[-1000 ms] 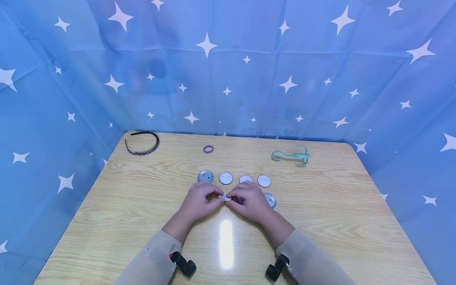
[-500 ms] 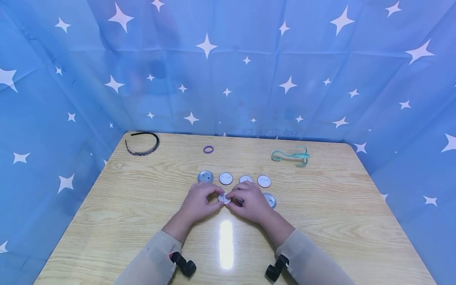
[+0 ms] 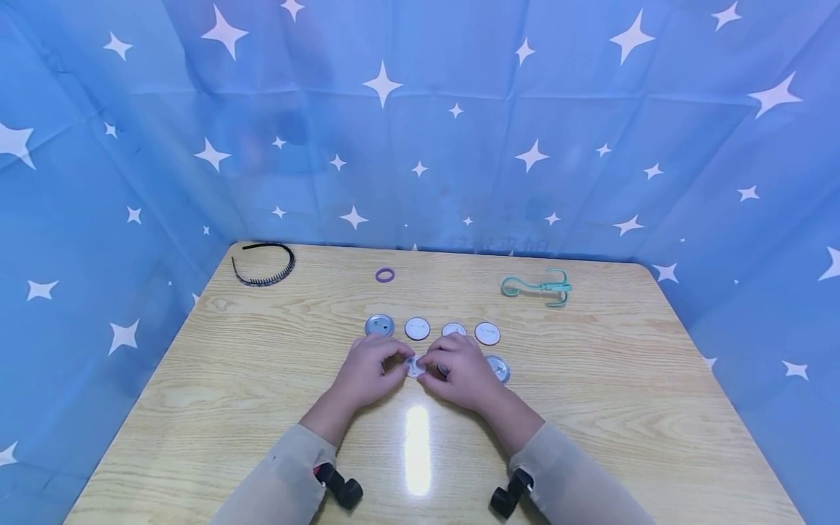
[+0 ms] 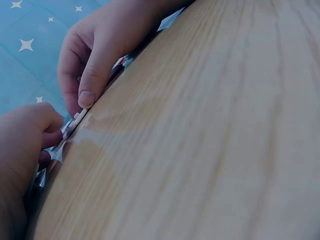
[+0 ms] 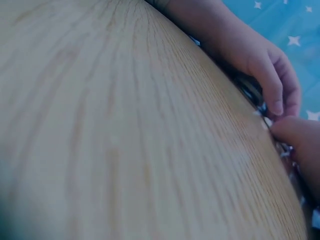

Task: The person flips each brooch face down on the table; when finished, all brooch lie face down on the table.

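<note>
A small round pin badge [image 3: 413, 369], its whitish back turned up, sits mid-table between the two hands in the head view. My left hand [image 3: 366, 370] pinches its left edge with thumb and forefinger. From the other side, my right hand [image 3: 463, 373] has thumb and forefinger at the right edge. In the left wrist view the badge [image 4: 75, 121] shows edge-on, low over the wood, with fingertips of both hands on it. The right wrist view has the hands covering most of it. Partly under the right palm lies another, darker badge [image 3: 442, 370].
Behind the hands is a row of badges: a silver one [image 3: 379, 325], then white-backed ones [image 3: 417, 329] [image 3: 487, 334]. Another silver badge [image 3: 499, 369] lies beside the right hand. Farther back are a black headband [image 3: 264, 281], a purple ring [image 3: 385, 275] and a teal hook [image 3: 538, 286].
The badge between the hands was tilted up on edge a second ago; it has tipped back and now shows its round back lying flatter. Both hands stay in nearly the same place.
</note>
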The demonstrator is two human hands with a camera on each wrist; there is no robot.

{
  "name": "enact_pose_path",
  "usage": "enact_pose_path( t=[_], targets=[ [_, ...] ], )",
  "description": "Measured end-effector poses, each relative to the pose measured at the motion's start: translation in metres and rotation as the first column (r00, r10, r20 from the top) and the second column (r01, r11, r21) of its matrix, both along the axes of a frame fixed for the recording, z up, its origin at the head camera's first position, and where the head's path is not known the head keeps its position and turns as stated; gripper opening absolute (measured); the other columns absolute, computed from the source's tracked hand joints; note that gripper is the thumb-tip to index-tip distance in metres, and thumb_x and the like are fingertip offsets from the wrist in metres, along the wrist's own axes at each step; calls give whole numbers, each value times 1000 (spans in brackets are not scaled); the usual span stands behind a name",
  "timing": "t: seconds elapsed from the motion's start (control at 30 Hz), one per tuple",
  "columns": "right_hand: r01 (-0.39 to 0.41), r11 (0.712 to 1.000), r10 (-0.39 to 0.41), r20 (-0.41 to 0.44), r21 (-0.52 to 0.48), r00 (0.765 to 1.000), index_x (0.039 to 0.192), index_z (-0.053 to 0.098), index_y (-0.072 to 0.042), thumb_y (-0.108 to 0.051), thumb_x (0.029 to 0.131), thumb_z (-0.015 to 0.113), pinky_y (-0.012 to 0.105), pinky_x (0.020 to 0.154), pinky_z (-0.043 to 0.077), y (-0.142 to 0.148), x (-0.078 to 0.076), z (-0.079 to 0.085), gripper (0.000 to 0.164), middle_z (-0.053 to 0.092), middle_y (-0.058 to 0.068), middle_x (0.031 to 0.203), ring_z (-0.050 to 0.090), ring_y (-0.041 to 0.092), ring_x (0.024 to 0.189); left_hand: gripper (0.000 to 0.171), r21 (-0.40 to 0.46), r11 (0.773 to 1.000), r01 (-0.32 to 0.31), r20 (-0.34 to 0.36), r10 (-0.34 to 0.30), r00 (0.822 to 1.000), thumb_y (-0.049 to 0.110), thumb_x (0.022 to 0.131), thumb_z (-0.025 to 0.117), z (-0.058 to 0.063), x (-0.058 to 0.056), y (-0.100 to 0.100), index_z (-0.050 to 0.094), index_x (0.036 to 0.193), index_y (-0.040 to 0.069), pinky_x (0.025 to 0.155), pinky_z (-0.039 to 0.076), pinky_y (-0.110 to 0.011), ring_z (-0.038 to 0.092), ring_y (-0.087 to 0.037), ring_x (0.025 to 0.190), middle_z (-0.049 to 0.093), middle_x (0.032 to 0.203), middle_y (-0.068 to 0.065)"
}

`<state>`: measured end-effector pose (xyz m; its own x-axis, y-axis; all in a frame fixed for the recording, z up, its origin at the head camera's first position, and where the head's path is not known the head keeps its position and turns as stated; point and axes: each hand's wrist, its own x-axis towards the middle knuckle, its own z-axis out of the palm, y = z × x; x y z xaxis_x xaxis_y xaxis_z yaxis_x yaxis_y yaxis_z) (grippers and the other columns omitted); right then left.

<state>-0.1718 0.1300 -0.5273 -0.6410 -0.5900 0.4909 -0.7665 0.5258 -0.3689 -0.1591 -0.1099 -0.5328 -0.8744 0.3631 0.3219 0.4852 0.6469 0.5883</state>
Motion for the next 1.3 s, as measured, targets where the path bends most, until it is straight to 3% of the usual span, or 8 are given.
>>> enact_pose_path(
  t=[0.23,0.57,0.9,1.1,1.3],
  targets=[
    [-7,1000,8,-47,26,999,100,84,-19,-30,85,86,42,87,48,-1,2,2,19,72,-5,100,63,17,97,16,33,999,10,-76,-8,997,17,92,81,-2,0,0,81,107,24,99,47,-47,66,-15,108,77,108,12],
    [-3,1000,4,-65,16,998,106,83,-19,-30,85,83,42,86,48,-1,3,3,24,71,-5,104,62,16,96,15,64,998,25,-123,-17,992,16,91,80,-3,-1,-1,80,105,21,96,50,-43,65,-16,105,77,105,9],
    [40,999,-40,-72,-9,997,110,82,-19,-37,85,78,45,94,48,-12,-1,3,31,70,-2,113,62,20,106,15,148,989,21,-161,4,987,11,89,82,-3,-3,-3,80,104,14,93,52,-41,65,-18,102,76,102,4],
    [117,991,-111,-90,62,990,108,83,-21,-46,86,75,47,96,48,-29,-1,3,35,71,-1,113,63,23,107,15,174,985,11,-185,22,983,12,90,81,-3,-5,-4,79,104,12,94,52,-43,66,-21,101,76,101,1],
    [168,974,-158,-73,153,985,111,82,-21,-51,88,72,47,99,48,-39,1,3,39,71,-2,114,63,24,108,18,114,993,-17,-172,36,984,22,94,79,-1,-7,-8,79,109,12,101,50,-46,67,-24,106,77,107,-1]
  ],
)
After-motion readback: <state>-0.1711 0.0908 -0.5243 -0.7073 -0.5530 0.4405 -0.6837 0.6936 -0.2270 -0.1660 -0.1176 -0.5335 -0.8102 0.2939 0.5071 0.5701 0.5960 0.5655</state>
